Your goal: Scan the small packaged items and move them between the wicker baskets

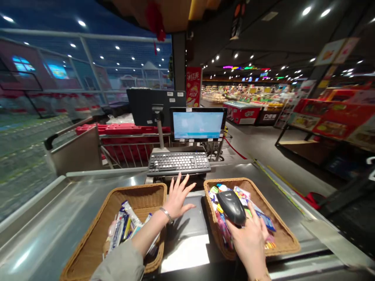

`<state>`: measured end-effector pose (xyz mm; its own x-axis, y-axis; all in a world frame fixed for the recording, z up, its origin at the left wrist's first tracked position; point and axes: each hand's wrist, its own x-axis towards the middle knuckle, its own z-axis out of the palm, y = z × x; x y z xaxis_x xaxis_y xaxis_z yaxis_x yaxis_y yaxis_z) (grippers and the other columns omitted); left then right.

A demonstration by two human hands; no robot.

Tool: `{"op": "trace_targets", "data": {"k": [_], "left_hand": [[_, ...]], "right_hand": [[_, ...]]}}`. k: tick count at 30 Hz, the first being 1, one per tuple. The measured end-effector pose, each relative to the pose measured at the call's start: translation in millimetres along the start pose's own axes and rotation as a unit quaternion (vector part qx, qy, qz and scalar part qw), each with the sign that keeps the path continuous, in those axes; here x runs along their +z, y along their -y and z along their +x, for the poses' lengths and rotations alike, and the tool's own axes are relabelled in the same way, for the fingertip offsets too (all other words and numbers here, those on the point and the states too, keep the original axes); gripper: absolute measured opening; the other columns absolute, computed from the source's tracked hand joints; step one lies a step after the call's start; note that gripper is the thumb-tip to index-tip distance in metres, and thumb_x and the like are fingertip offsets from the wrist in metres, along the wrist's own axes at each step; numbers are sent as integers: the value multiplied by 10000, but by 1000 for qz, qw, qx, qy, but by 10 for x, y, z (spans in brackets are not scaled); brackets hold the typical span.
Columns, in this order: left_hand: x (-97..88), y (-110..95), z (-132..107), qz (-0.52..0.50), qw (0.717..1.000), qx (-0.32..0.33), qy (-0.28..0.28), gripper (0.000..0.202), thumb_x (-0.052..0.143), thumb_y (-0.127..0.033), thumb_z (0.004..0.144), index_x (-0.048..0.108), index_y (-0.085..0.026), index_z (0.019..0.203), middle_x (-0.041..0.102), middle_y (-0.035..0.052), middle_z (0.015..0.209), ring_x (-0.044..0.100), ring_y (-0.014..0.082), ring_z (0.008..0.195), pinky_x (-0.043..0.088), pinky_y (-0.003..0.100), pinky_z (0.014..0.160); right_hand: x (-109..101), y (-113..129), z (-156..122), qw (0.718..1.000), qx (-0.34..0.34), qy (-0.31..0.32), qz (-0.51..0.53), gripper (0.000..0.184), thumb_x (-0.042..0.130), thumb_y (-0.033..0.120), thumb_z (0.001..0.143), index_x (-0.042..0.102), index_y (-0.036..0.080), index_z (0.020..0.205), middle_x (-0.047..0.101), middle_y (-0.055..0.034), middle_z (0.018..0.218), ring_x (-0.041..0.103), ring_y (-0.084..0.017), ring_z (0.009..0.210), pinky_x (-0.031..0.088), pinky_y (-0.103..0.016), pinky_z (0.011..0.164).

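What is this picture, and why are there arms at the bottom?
This picture comes from one camera worn on a person's head, so you see what they see, looking forward and down. The arms are that person's own.

Their left hand is open with its fingers spread, just in front of a black keyboard. Their right hand holds a black handheld barcode scanner over a wicker basket filled with colourful packets. A second wicker basket, holding more packets, sits under the left arm.

Both baskets stand on a steel checkout counter, and a screen stands behind the keyboard.
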<state>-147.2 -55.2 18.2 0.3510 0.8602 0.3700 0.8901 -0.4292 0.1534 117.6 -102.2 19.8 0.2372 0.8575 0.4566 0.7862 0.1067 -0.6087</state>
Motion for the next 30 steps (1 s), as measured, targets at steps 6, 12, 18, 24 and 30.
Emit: {"op": "trace_targets", "data": {"k": [6,12,18,24,30], "left_hand": [[-193,333,-465,14,995,-95,3,751,711,-402,835,393,-251,1499,178,143,1659,-29,389,1532,131,697,1175],[-259,734,-1017,43,981,-191,-4,696,666,-371,868,387,-262,1496,217,124,1652,15,364,1538,112,678,1189],[-212,978,-1481,51,960,-270,48,700,665,-404,857,394,-269,1489,244,122,1645,55,356,1538,121,680,1186],[-67,1115,-1796,62,932,-343,101,683,690,-358,827,447,-259,1458,316,117,1619,160,343,1526,124,654,1201],[-45,1224,-1962,53,920,-356,155,595,671,-334,834,515,-262,1404,411,126,1569,280,327,1493,65,662,1202]], "right_hand": [[293,224,-18,997,-65,46,18,422,549,557,771,753,210,898,685,-154,1220,439,-337,1356,203,-546,1136],[546,441,-68,987,-117,108,39,387,553,495,771,748,218,959,729,-110,1132,427,-326,1370,198,-528,1152],[777,574,-158,978,-132,152,47,369,577,470,746,732,224,974,706,-114,1195,429,-332,1374,205,-551,1135],[903,640,-231,971,-152,179,55,365,574,466,747,722,219,971,722,-99,1155,434,-331,1367,221,-548,1122],[959,675,-270,969,-150,188,57,344,568,468,753,722,230,948,728,-92,1144,438,-319,1365,207,-544,1129]]}}
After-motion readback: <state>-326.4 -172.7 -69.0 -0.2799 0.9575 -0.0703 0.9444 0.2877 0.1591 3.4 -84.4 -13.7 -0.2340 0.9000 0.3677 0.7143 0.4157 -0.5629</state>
